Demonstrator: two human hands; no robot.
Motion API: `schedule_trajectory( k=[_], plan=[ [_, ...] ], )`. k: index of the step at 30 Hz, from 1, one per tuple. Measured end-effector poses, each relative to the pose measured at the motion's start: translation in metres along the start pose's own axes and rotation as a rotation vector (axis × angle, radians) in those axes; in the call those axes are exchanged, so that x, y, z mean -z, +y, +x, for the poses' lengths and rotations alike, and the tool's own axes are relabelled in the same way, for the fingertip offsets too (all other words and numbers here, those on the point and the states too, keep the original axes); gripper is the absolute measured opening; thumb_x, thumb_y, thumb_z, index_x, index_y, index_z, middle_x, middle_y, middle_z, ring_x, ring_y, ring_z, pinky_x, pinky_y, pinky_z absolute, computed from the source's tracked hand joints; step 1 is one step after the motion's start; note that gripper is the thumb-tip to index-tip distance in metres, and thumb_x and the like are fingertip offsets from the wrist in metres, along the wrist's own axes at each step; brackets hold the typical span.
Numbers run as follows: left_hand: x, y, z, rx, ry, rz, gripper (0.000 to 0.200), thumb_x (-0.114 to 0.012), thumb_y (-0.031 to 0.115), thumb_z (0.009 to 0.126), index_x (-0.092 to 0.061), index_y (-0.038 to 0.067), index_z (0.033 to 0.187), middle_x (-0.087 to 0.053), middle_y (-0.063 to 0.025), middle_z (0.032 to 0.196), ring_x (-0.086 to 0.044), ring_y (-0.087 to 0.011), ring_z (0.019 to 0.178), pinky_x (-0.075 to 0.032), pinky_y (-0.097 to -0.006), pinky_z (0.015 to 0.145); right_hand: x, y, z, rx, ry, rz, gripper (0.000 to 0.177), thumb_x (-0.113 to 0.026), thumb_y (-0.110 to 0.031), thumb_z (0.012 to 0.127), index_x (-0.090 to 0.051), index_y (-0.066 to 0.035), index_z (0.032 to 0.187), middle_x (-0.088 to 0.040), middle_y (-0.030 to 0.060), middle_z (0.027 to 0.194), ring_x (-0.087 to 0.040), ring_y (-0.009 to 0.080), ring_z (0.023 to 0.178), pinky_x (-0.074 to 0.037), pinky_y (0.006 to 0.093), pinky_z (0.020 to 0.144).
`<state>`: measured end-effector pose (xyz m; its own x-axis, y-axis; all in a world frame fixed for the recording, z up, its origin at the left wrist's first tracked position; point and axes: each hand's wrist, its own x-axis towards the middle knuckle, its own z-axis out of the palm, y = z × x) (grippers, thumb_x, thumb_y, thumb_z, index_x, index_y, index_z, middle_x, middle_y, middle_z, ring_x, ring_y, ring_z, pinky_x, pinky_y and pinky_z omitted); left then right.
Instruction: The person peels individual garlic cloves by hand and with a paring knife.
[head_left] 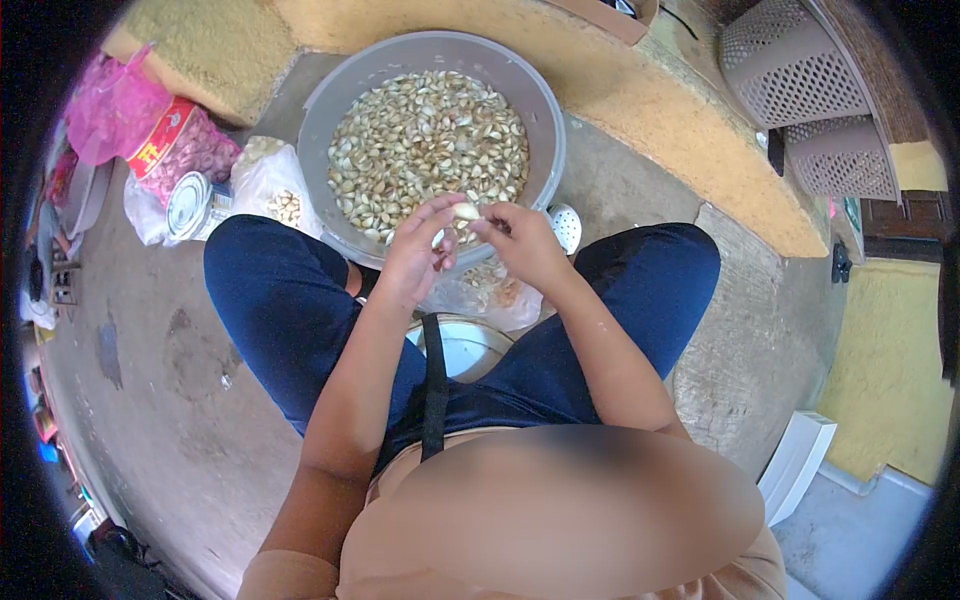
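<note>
A big grey basin (314, 165) holds a mass of garlic cloves (430, 140), many with skin on, seemingly in water. Over its near edge, both hands meet at one pale garlic clove (466, 211). My left hand (420, 248) is closed on the clove with thumb and fingers, and another whitish bit shows by its palm. The fingertips of my right hand (522, 242) pinch the clove's right end. Below the hands, a clear plastic bag (480, 295) with brownish scraps lies against the basin.
Left of the basin are a white bag of cloves (285, 207), a tin can (190, 207) and a pink net sack (185, 160). A perforated ladle (566, 228) lies at right. A yellow ledge (660, 110) curves behind; perforated baskets (800, 70) stand on it.
</note>
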<state>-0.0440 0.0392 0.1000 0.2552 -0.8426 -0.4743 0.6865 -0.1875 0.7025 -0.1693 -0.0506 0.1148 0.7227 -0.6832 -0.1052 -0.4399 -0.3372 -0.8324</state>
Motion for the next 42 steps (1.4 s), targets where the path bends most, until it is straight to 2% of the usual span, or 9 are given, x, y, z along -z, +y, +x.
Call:
schedule_trajectory(
  k=[3, 6, 9, 12, 15, 21, 30, 37, 42],
  plan=[
    [0.003, -0.002, 0.001, 0.007, -0.019, 0.091, 0.026, -0.050, 0.018, 0.083, -0.050, 0.005, 0.106, -0.045, 0.0048, 0.070, -0.037, -0.0022, 0.053, -0.029, -0.0160, 0.041, 0.004, 0.006, 0.001, 0.147, -0.036, 0.003, 0.019, -0.059, -0.019, 0.074, -0.059, -0.001, 0.078, -0.056, 0.0142, 0.069, -0.053, 0.0255, 0.060, -0.041, 0.0329, 0.057],
    [0.012, -0.005, 0.005, 0.035, -0.106, 0.011, 0.026, -0.052, 0.019, 0.082, -0.050, 0.004, 0.104, -0.046, 0.0037, 0.070, -0.037, -0.0022, 0.051, -0.030, -0.0155, 0.040, 0.006, 0.012, 0.002, 0.199, -0.126, 0.122, 0.016, -0.058, -0.018, 0.078, -0.058, -0.001, 0.079, -0.053, 0.0031, 0.062, -0.046, 0.0094, 0.054, -0.037, 0.0242, 0.048],
    [0.013, -0.007, 0.005, 0.063, -0.186, -0.148, 0.027, -0.053, 0.022, 0.082, -0.050, 0.003, 0.102, -0.049, 0.0019, 0.073, -0.036, -0.0020, 0.051, -0.031, -0.0150, 0.040, 0.012, 0.004, 0.000, 0.130, -0.246, 0.400, 0.016, -0.057, -0.019, 0.079, -0.059, -0.003, 0.076, -0.052, 0.0000, 0.062, -0.043, 0.0064, 0.051, -0.035, 0.0208, 0.045],
    [0.015, -0.008, 0.004, 0.067, -0.292, -0.262, 0.029, -0.053, 0.024, 0.083, -0.050, 0.002, 0.101, -0.051, 0.0002, 0.077, -0.036, -0.0019, 0.052, -0.032, -0.0146, 0.040, 0.018, -0.004, -0.003, -0.179, -0.352, 0.610, 0.019, -0.057, -0.021, 0.078, -0.058, -0.003, 0.072, -0.055, 0.0012, 0.064, -0.050, 0.0112, 0.057, -0.040, 0.0258, 0.052],
    [0.015, -0.010, 0.006, 0.087, -0.324, -0.306, 0.030, -0.052, 0.025, 0.083, -0.050, 0.002, 0.101, -0.051, -0.0009, 0.077, -0.037, -0.0017, 0.053, -0.032, -0.0150, 0.040, 0.014, 0.003, -0.001, -0.239, -0.302, 0.686, 0.018, -0.055, -0.019, 0.078, -0.058, -0.003, 0.072, -0.054, 0.0006, 0.063, -0.048, 0.0097, 0.055, -0.037, 0.0231, 0.051],
    [-0.007, -0.004, -0.002, 0.079, -0.092, -0.158, 0.028, -0.051, 0.024, 0.083, -0.048, 0.003, 0.101, -0.048, 0.0002, 0.071, -0.038, -0.0034, 0.053, -0.030, -0.0172, 0.038, 0.000, 0.019, 0.001, 0.013, 0.008, 0.415, 0.017, -0.055, -0.017, 0.074, -0.056, -0.001, 0.072, -0.054, 0.0047, 0.061, -0.048, 0.0121, 0.056, -0.038, 0.0256, 0.052],
    [-0.001, -0.014, 0.007, 0.007, -0.028, 0.156, 0.027, -0.053, 0.023, 0.083, -0.049, 0.003, 0.101, -0.042, 0.0024, 0.061, -0.039, -0.0043, 0.048, -0.034, -0.0180, 0.039, 0.004, 0.020, 0.002, 0.016, -0.044, 0.262, 0.017, -0.053, -0.016, 0.072, -0.055, 0.001, 0.069, -0.052, 0.0083, 0.058, -0.049, 0.0134, 0.056, -0.038, 0.0273, 0.053],
    [-0.008, -0.012, 0.004, 0.057, -0.082, 0.029, 0.018, -0.049, 0.024, 0.085, -0.049, 0.006, 0.086, -0.040, 0.0027, 0.059, -0.037, -0.0048, 0.047, -0.033, -0.0181, 0.039, 0.009, 0.015, 0.005, -0.292, -0.168, 0.738, 0.017, -0.048, -0.014, 0.073, -0.050, -0.004, 0.059, -0.051, 0.0030, 0.054, -0.041, 0.0070, 0.040, -0.034, 0.0214, 0.038],
    [-0.003, -0.014, 0.004, 0.107, -0.145, -0.136, 0.022, -0.047, 0.025, 0.086, -0.047, 0.004, 0.094, -0.044, 0.0017, 0.067, -0.035, -0.0031, 0.049, -0.029, -0.0158, 0.036, 0.008, 0.014, 0.004, -0.312, -0.176, 0.926, 0.017, -0.046, -0.013, 0.073, -0.045, -0.006, 0.058, -0.048, 0.0034, 0.051, -0.037, 0.0071, 0.038, -0.031, 0.0211, 0.035]
  ],
)
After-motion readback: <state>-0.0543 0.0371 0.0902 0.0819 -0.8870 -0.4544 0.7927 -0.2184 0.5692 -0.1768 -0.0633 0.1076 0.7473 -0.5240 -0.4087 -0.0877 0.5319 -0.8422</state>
